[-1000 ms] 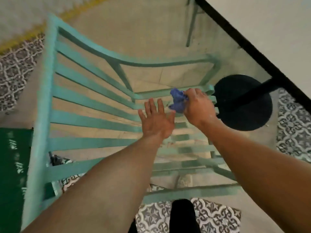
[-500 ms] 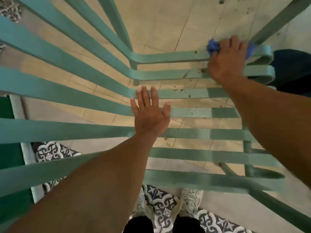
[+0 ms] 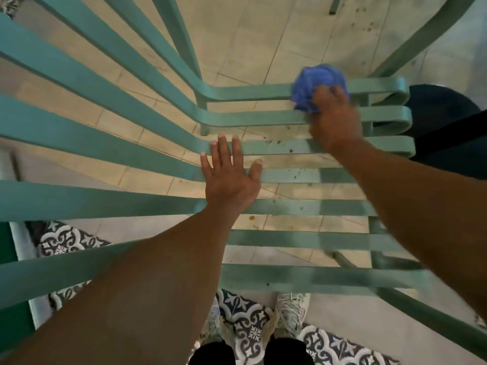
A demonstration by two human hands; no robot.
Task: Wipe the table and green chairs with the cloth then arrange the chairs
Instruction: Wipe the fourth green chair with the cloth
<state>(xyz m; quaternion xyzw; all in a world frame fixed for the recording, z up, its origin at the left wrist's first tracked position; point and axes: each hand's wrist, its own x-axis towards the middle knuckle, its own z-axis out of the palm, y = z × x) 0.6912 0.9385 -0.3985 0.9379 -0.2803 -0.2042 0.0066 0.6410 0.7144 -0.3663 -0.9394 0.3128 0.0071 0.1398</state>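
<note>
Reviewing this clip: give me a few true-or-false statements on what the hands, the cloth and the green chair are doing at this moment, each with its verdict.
1. The right hand presses a blue cloth on the far seat slats. True.
2. The left hand holds the cloth. False: it lies flat and open on the green chair seat, with nothing in it.
3. Dark specks show on the slats between the hands. True.
4. The cloth is spread out flat. False: it is bunched up.
5. The person's shoes show through the slats. True.
</note>
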